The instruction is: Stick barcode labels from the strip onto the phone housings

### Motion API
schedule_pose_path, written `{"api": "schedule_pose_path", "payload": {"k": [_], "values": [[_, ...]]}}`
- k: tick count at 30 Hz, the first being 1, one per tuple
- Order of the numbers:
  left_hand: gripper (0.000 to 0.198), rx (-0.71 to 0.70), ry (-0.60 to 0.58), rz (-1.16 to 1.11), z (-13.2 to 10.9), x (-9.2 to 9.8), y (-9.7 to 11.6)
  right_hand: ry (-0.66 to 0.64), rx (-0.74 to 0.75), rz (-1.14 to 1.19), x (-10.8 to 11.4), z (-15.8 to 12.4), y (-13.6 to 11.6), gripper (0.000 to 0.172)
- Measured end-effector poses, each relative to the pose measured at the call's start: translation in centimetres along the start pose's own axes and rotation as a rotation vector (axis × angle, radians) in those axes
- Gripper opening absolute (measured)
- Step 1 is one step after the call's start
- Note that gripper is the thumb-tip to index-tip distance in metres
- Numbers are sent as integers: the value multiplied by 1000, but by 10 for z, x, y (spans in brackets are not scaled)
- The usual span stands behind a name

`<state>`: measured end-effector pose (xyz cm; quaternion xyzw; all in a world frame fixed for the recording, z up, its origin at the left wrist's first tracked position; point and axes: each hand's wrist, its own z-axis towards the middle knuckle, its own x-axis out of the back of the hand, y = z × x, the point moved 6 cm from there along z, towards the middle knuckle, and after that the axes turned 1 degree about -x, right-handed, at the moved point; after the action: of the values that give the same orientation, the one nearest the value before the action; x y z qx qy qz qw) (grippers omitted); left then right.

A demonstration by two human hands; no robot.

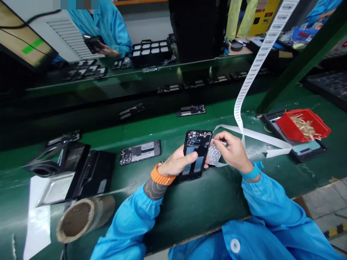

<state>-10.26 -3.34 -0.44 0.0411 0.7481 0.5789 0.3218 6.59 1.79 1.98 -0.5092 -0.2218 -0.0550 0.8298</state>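
An opened phone, its circuit board showing at the top, is gripped in my left hand, thumb across its front. Just right of the phone is a white sticker sheet printed with rows of black rounded outlines; fingertips of my left hand show beside its lower left edge. My right hand is closed in a pinch at the sheet's upper edge, where a small white bit shows at the fingertips. Whether that bit is a loose sticker or the sheet itself is hard to make out. Another opened phone lies on the bench to the left.
A barcode label strip hangs down behind my right hand. On the right, a red tray of thin strips rests on a dark tray. A cardboard roll and a black device stand left. Phone parts lie farther back; a co-worker stands opposite.
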Motion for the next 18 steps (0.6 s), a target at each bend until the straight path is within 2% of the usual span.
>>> {"api": "schedule_pose_path", "payload": {"k": [6,11,15,18], "values": [[86,74,44,-143,1,-2,0,14,255,-157,-1,-2,-15,10],[93,157,105,-279,4,-3,-6,95,419,-281,-4,-5,-18,13],[82,219,162,-311,4,-6,-3,87,409,-299,-9,-5,-16,12],[75,256,229,-299,1,1,2,84,316,-201,-9,-3,-13,11]]}}
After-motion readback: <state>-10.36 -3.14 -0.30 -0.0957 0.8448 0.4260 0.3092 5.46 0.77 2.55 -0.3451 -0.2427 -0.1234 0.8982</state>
